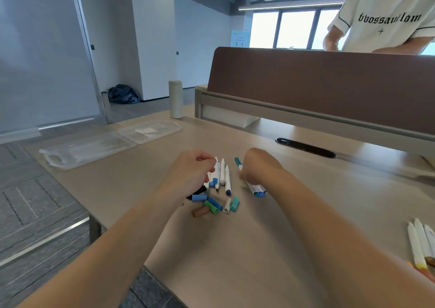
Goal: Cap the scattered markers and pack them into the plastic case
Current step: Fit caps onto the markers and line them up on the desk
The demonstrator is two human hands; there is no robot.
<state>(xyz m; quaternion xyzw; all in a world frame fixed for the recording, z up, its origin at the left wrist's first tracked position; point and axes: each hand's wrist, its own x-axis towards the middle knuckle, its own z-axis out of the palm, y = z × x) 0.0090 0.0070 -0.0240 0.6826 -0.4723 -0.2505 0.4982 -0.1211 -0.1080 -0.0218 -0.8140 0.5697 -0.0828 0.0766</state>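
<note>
1. Nearest, well right of the caps (213, 205), a few white spare markers (419, 246) with yellow and brown ends lie on the worktop (247, 260).
2. The caps are blue, green, teal, white and brown, and lie loose in a small heap.
3. Just beyond the caps, uncapped white markers (223, 175) lie side by side, tips towards the heap.
4. Beyond and left of the caps, the left hand (190, 173) curls its fingers over the leftmost markers. A black end shows under it. I cannot tell whether its grip is clamped on anything.
5. Beyond and right of the caps, the right hand (256, 166) has its grip clamped on a bundle (257, 190) of markers, with blue ends poking out nearer and a teal end farther.
6. Farther left of the caps, well apart from them, the clear case (94, 147) lies open and flat.
7. Farther right of the caps is a black cable slot (306, 147).
8. Farthest beyond the caps are a pale bottle (175, 99), a brown divider (329, 83) and a person (388, 13) in a white T-shirt.
</note>
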